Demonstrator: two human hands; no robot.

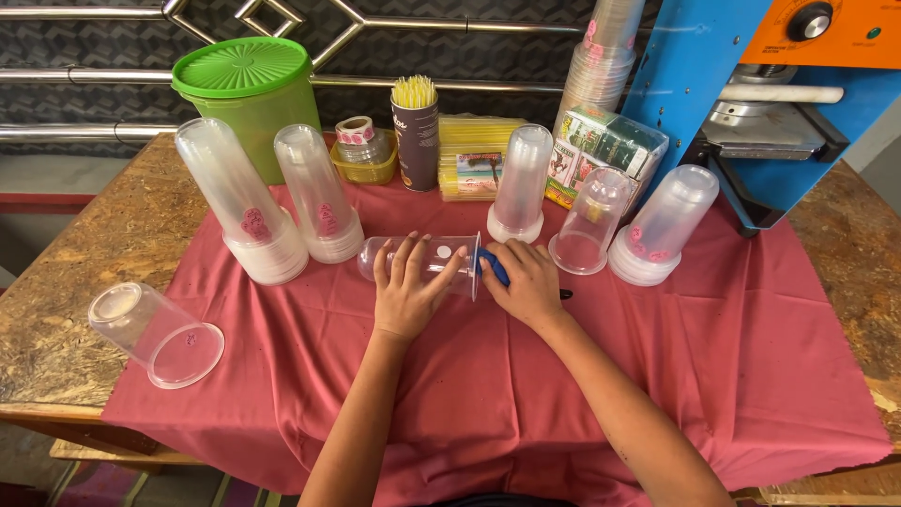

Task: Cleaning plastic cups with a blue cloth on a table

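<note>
Lying cup: clear plastic cup (427, 261) on its side on the red cloth (732, 347) (mouth rightward)
Left hand (409, 291): spread flat over the cup
Right hand (527, 282): closed around a blue tool (494, 267) at the cup's rim

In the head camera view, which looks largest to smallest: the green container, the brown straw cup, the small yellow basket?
1. Green container, clearly largest.
2. Brown straw cup.
3. Yellow basket, lowest and smallest.
All three stand at about the same depth at the back of the table, so nearness hardly affects the ranking.
</note>
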